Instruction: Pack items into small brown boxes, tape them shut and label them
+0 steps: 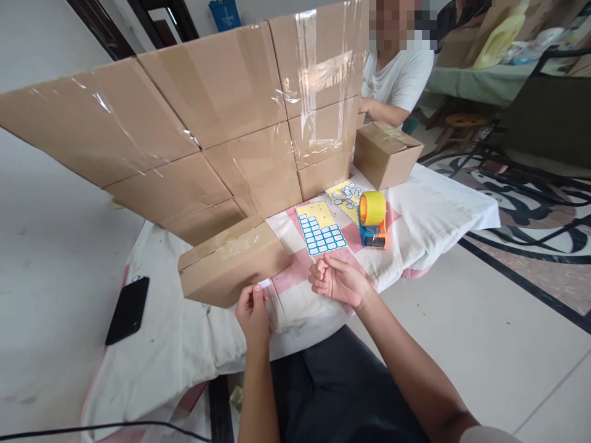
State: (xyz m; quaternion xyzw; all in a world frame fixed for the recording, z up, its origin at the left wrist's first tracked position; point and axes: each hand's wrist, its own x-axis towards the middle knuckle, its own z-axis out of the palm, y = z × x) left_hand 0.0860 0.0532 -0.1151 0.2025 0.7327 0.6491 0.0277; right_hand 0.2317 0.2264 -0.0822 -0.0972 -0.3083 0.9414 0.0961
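A small white paper label (pixel 265 283) is pinched between the thumb and fingers of my left hand (pixel 253 309). That hand is in front of a closed cardboard box (pixel 231 264) with clear tape along its top. My right hand (pixel 339 281) hovers over the near edge of the table, palm partly showing, its fingers loosely curled with nothing visible in them. Just beyond it lies a sheet of blue-edged white labels (pixel 322 232), its upper part bare yellow backing. A tape dispenser (pixel 373 237) with a yellow roll stands to its right.
Stacked cardboard boxes (pixel 249 166) form a wall along the back. Another box (pixel 385 154) stands at the right, near a person in a white shirt (pixel 399 74). A second label sheet (pixel 344 197) has loose pieces on it. A black phone (pixel 128 311) lies at the left.
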